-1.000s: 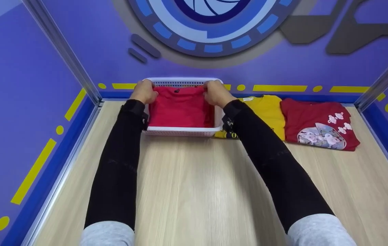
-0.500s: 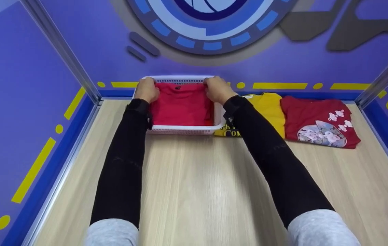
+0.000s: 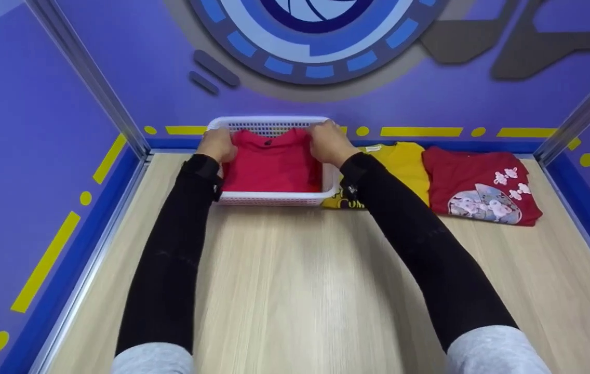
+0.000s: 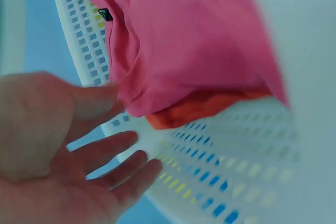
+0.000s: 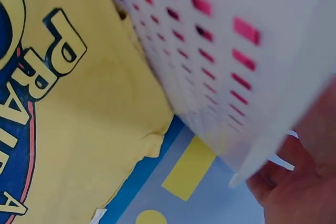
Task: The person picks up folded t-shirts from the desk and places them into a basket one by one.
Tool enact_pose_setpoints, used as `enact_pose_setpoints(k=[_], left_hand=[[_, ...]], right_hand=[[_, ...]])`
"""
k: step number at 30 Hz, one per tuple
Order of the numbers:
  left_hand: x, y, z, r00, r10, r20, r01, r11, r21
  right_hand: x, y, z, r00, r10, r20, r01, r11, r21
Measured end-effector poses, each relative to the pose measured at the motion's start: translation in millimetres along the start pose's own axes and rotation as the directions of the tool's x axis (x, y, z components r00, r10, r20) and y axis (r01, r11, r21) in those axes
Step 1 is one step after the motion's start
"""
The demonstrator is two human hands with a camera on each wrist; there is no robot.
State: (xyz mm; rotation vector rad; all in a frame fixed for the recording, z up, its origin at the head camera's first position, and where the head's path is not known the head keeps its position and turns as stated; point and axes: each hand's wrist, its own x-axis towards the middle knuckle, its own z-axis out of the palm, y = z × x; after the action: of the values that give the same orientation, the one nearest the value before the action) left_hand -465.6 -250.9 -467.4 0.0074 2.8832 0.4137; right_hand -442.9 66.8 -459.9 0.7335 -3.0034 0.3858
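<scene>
A white perforated plastic basket (image 3: 274,196) stands near the back wall, with a folded red T-shirt (image 3: 272,165) inside. My left hand (image 3: 218,145) reaches over the basket's left side; its thumb and index finger pinch the shirt's shoulder edge, while the other fingers (image 4: 126,167) spread apart. My right hand (image 3: 330,144) grips the opposite shoulder of the shirt, over the basket's right rim. Curled fingers (image 5: 273,179) show past the basket wall in the right wrist view, where that wall hides the grip. The collar sags between both hands. An orange-red cloth edge (image 4: 184,109) lies under the shirt.
Beside the basket, a folded yellow T-shirt (image 3: 404,166) with printed letters lies partly under my right forearm. Farther right is a folded dark red shirt (image 3: 461,179) with a picture print. The wooden tabletop (image 3: 284,280) is bounded by blue-purple panels (image 3: 134,98).
My left hand shifts slightly right, then back left. The red T-shirt's collar sits a little lower from the basket's far rim, more of which shows between the hands.
</scene>
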Motion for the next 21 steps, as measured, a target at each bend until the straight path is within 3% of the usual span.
enact_pose_setpoints(k=[3, 5, 6, 9, 12, 17, 21], left_hand=[[-7.5, -0.4, -1.2, 0.996, 0.053, 0.077, -0.057, 0.997, 0.058], [-22.9, 6.8, -4.9, 0.991, 0.09, 0.103, -0.096, 0.994, 0.054], [-47.5, 24.6, -15.0, 0.988, 0.091, 0.121, -0.098, 0.994, 0.048], [-72.6, 37.7, -17.6, 0.979, 0.158, 0.128, -0.161, 0.987, 0.014], [-87.8, 46.4, -13.8, 0.966, 0.21, 0.152, -0.212, 0.977, -0.004], [-85.3, 51.8, 0.3, 0.944, 0.251, 0.214, -0.256, 0.967, -0.006], [-75.3, 51.7, 10.2, 0.944, 0.243, 0.221, -0.25, 0.968, 0.002]], right_hand=[[-10, -3, -3, 0.996, -0.08, 0.03, 0.078, 0.994, 0.073], [-17, -6, -6, 0.988, -0.142, 0.062, 0.136, 0.985, 0.103], [-20, -7, -7, 0.982, -0.174, 0.076, 0.165, 0.98, 0.112], [-28, -13, -10, 0.963, -0.244, 0.119, 0.228, 0.965, 0.133], [-32, -19, -11, 0.947, -0.262, 0.186, 0.23, 0.957, 0.176], [-31, -22, -5, 0.917, -0.201, 0.344, 0.143, 0.972, 0.185], [-29, -21, 6, 0.894, -0.139, 0.425, 0.09, 0.987, 0.133]])
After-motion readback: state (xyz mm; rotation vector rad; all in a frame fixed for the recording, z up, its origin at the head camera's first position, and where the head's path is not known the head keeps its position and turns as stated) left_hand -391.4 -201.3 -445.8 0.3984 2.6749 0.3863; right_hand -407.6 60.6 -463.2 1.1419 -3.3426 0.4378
